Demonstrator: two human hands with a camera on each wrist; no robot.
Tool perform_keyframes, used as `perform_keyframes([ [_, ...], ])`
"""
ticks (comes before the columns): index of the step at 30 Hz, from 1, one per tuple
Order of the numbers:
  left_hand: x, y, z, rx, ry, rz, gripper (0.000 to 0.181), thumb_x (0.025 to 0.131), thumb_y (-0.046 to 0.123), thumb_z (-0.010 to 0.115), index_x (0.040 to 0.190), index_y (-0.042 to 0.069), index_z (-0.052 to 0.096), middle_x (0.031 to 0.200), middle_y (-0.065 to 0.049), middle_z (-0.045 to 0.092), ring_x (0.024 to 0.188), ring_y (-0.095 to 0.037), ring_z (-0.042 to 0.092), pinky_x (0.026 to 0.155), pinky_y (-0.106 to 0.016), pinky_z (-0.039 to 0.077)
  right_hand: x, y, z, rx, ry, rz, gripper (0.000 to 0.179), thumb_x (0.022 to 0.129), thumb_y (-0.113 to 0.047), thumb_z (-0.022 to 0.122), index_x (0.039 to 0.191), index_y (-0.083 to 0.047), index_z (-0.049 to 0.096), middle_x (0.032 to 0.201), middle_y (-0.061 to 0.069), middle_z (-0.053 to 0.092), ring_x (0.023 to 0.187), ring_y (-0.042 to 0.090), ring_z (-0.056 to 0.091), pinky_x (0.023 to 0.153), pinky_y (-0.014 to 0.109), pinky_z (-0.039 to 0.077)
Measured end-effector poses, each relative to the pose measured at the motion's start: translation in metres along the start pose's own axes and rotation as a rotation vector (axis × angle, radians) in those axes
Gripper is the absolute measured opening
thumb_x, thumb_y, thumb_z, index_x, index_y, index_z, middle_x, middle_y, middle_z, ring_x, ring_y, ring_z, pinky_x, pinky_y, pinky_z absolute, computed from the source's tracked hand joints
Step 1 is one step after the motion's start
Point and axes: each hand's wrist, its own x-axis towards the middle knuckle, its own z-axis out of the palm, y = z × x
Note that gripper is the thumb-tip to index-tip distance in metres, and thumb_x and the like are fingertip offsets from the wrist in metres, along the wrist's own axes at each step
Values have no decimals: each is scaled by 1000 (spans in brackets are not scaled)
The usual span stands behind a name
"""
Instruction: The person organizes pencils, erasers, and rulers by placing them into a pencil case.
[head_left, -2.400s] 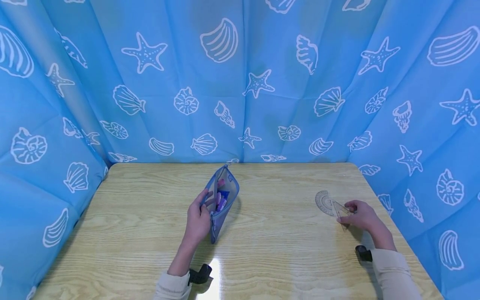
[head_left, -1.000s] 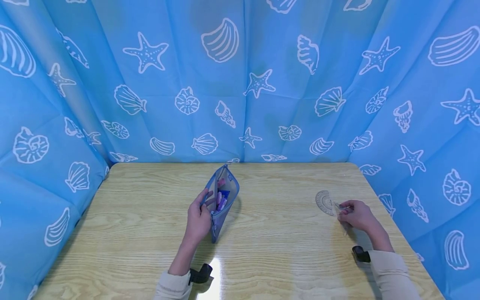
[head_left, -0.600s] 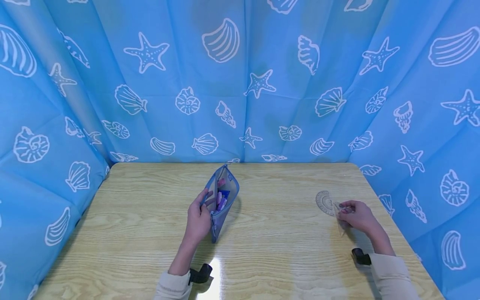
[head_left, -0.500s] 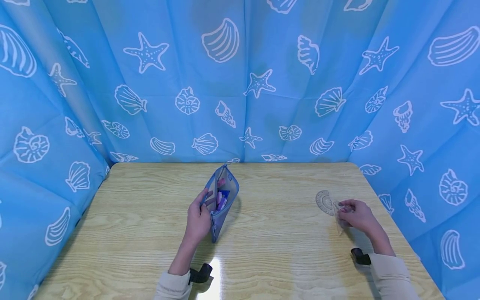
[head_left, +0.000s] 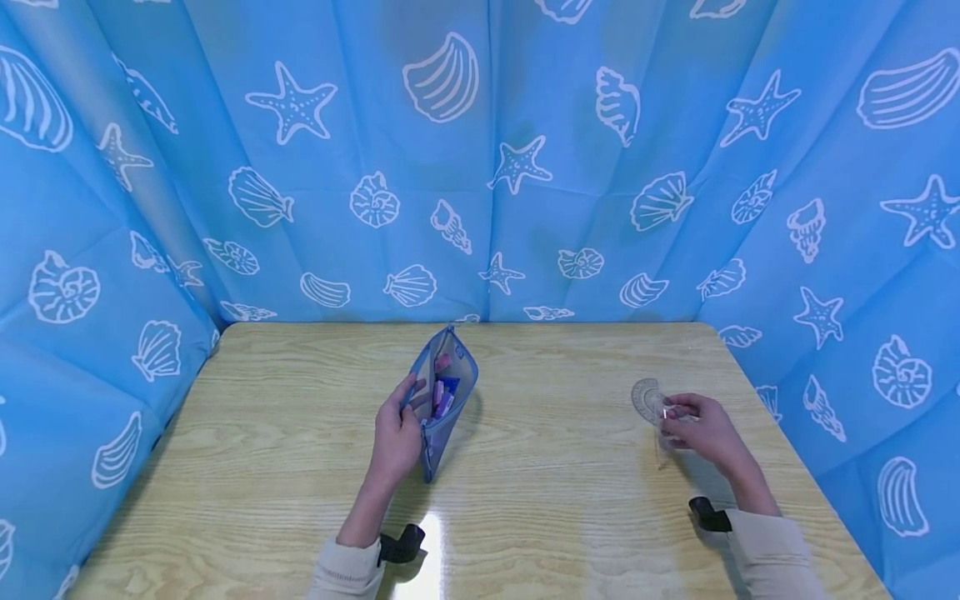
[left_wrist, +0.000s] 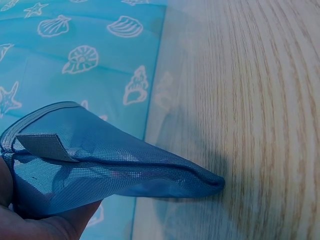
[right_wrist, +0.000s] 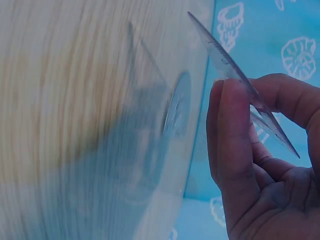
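Note:
My left hand (head_left: 397,435) grips one side of a blue mesh zip pouch (head_left: 467,379), which stands with its mouth spread. Inside it lie a purple item (head_left: 444,405), a pink item (head_left: 442,362) and something dark blue, their kinds unclear. In the left wrist view the pouch (left_wrist: 100,150) tapers toward the table. At the right, my right hand (head_left: 707,432) pinches a clear triangular set square (right_wrist: 220,52) between thumb and fingers, raised off the table. Just beyond it, a clear protractor (head_left: 644,400) lies flat on the wood; the fingers partly cover its near side.
Both hands work over a light wood-grain table (head_left: 555,517). A blue curtain (head_left: 525,225) with white shells and starfish hangs behind and at both sides. Black wrist cameras (head_left: 403,546) sit on both wrists. A bright glare marks the front of the table.
The right hand has lifted the set square, turned it more upright and shifted left toward the protractor. My left hand and the pouch have stayed in place.

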Motion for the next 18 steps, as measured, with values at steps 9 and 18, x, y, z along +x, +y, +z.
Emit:
perform_keyframes([
  [9, -2, 0, -1, -18, 2, 7, 54, 101, -9, 27, 154, -9, 29, 151, -28, 46, 135, -46, 51, 111, -56, 46, 0, -8, 23, 48, -14, -9, 52, 97, -6, 64, 139, 17, 44, 110, 21, 62, 82, 8, 68, 70, 32, 65],
  [18, -3, 2, -1, -24, 2, 8, 54, 101, -9, 27, 155, -9, 29, 152, -27, 46, 136, -45, 51, 112, -56, 45, 4, -20, 40, 110, -42, -35, 53, 98, -6, 64, 142, 15, 43, 117, 25, 60, 86, 6, 68, 72, 31, 65],
])
